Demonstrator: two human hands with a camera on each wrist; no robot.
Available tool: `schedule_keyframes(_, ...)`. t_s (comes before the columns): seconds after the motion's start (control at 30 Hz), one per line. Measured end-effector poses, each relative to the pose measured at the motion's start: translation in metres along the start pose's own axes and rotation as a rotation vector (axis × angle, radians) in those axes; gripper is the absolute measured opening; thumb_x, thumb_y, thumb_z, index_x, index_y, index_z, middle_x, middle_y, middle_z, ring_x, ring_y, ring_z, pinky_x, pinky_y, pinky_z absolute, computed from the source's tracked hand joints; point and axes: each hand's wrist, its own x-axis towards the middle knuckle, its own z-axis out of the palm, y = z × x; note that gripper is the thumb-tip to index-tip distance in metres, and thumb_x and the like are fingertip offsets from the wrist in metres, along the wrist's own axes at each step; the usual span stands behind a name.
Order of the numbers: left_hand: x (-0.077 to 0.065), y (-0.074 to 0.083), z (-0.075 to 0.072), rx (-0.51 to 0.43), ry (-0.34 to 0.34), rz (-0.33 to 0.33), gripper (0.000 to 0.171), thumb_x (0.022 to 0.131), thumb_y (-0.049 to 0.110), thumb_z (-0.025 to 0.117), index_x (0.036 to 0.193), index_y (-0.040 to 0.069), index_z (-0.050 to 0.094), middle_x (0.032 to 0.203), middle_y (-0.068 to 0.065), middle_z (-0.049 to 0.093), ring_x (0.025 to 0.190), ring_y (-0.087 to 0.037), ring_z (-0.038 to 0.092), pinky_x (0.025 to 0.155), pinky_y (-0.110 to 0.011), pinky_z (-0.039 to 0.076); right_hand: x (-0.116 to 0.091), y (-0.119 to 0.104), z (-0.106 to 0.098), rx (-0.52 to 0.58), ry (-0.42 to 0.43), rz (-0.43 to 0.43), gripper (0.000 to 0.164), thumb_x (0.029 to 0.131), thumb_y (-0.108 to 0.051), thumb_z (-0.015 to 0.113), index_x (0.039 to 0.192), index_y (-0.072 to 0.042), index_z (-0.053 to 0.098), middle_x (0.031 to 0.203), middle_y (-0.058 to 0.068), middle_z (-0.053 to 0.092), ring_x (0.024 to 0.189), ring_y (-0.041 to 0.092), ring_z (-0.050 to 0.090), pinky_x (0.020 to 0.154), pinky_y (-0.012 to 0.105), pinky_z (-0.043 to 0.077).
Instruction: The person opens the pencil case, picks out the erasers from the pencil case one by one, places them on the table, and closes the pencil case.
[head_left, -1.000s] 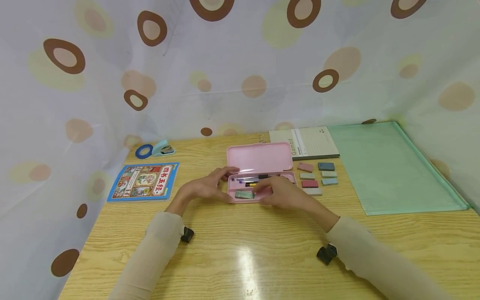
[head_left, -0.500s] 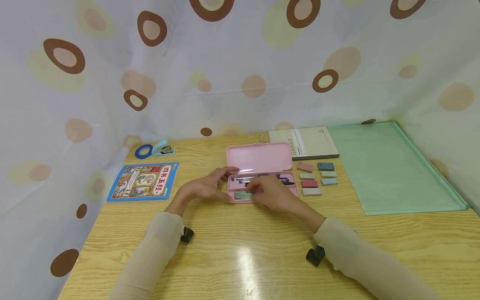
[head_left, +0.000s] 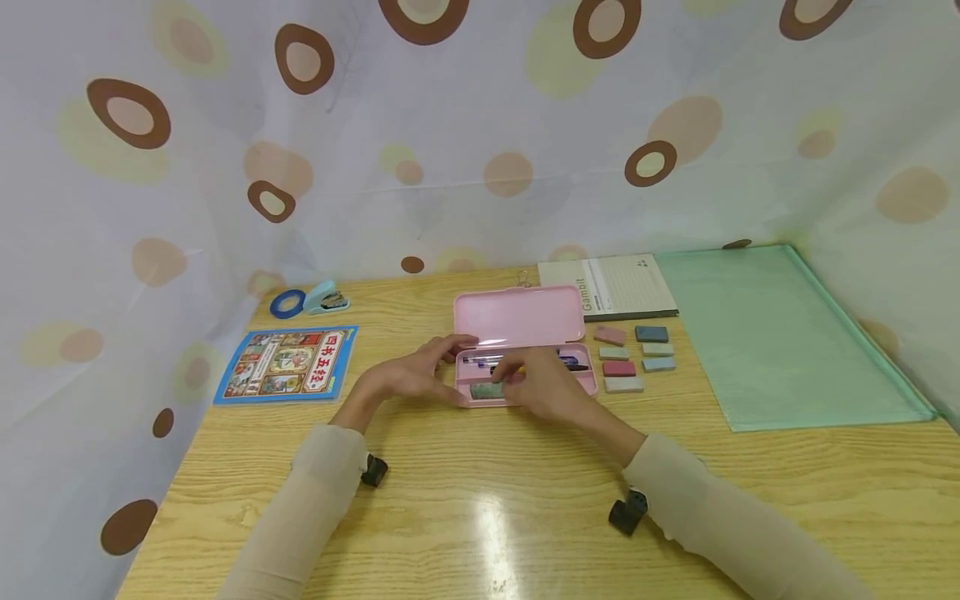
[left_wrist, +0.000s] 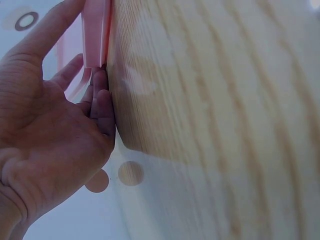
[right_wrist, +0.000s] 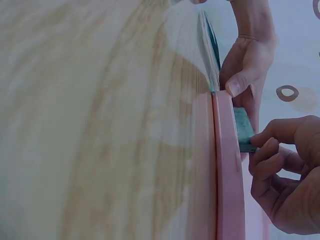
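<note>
A pink pencil case (head_left: 519, 315) lies with its lid folded back, several pens (head_left: 472, 360) in its rear compartment. My left hand (head_left: 408, 375) holds the case's left end, thumb at the front corner and fingers further back; the left wrist view shows that hand (left_wrist: 55, 120) against the case end (left_wrist: 95, 35). A green eraser (head_left: 486, 391) is at the left of the front compartment. My right hand (head_left: 547, 387) pinches its right end. In the right wrist view the eraser (right_wrist: 243, 127) stands partly above the rim, at the fingertips (right_wrist: 257, 140). The right hand hides part of the pens.
Several erasers (head_left: 618, 367) lie in two columns right of the case. Behind are a notebook (head_left: 633, 287) and a binder clip (head_left: 523, 278); a green translucent folder (head_left: 795, 342) is further right. At left lie a booklet (head_left: 292, 362), blue tape (head_left: 287, 303) and a light-blue stapler-like item (head_left: 326, 298).
My right hand has moved left inside the case to the green eraser and pinches its end. The black pen's right end has come into view. The left hand has stayed in place.
</note>
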Motion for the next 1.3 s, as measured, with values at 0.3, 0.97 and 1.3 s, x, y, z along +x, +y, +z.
schedule_keyframes(0.3, 0.000, 0.001, 0.000, 0.009, 0.001, -0.003, 0.098, 0.082, 0.033, 0.090, 0.161, 0.034, 0.031, 0.154, -0.007, 0.036, 0.141, -0.027, 0.036, 0.121, -0.050, 0.029, -0.012, 0.008, -0.027, 0.034, 0.081, 0.046, 0.017, 0.085, -0.002, 0.070, 0.095, -0.013, 0.079, 0.098, 0.003, 0.075, 0.071, 0.017, 0.055, 0.062, 0.028, 0.044)
schedule_keyframes(0.97, 0.000, -0.001, 0.000, 0.008, 0.000, 0.002, 0.099, 0.081, 0.031, 0.091, 0.161, 0.032, 0.032, 0.155, -0.006, 0.035, 0.140, -0.026, 0.036, 0.121, -0.048, 0.029, -0.084, 0.072, -0.140, -0.041, 0.137, 0.247, 0.017, 0.101, -0.012, 0.064, 0.112, -0.004, 0.074, 0.115, 0.021, 0.069, 0.046, 0.013, 0.043, 0.045, 0.031, 0.038)
schedule_keyframes(1.3, -0.001, 0.000, -0.001, 0.010, -0.001, 0.008, 0.098, 0.082, 0.030, 0.091, 0.160, 0.031, 0.032, 0.156, -0.006, 0.035, 0.140, -0.026, 0.036, 0.121, -0.047, 0.030, -0.113, 0.096, -0.164, -0.054, 0.022, 0.280, 0.018, 0.103, -0.013, 0.062, 0.115, -0.004, 0.072, 0.104, 0.015, 0.069, 0.043, 0.013, 0.037, 0.043, 0.033, 0.037)
